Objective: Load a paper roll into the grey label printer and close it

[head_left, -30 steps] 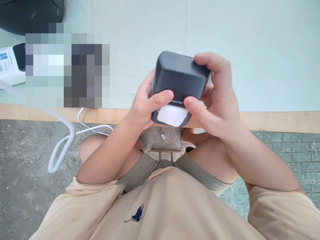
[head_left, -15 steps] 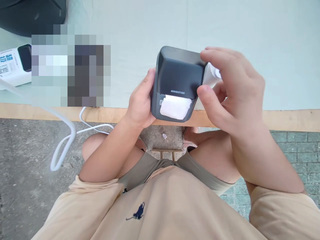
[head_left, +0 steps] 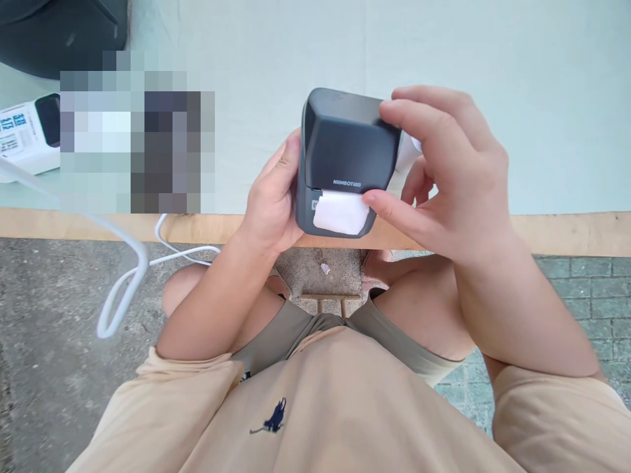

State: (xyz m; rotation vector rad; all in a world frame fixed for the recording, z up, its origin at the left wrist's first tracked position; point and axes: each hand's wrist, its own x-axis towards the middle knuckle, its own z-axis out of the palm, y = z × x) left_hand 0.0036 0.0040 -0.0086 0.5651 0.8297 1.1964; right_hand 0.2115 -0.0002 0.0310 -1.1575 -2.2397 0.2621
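A small dark grey label printer [head_left: 348,148] is held over the near edge of the table [head_left: 542,131]. White label paper [head_left: 340,211] sticks out of its front slot. My left hand [head_left: 273,197] grips the printer's left side and underside. My right hand [head_left: 444,171] rests on its right top corner, and the thumb tip touches the right edge of the white paper. A bit of white paper [head_left: 408,150] shows behind the printer, under my right fingers.
A white cable [head_left: 123,289] hangs in a loop off the table's wooden edge at left. A white box with a dark panel [head_left: 27,131] lies at far left, beside a blurred patch. A black object [head_left: 59,29] fills the top left corner. My knees are below the table.
My left thumb has come off the printer's front and the hand now holds its side. My right hand lifted, then its thumb came back onto the paper. The printer shifted slightly up.
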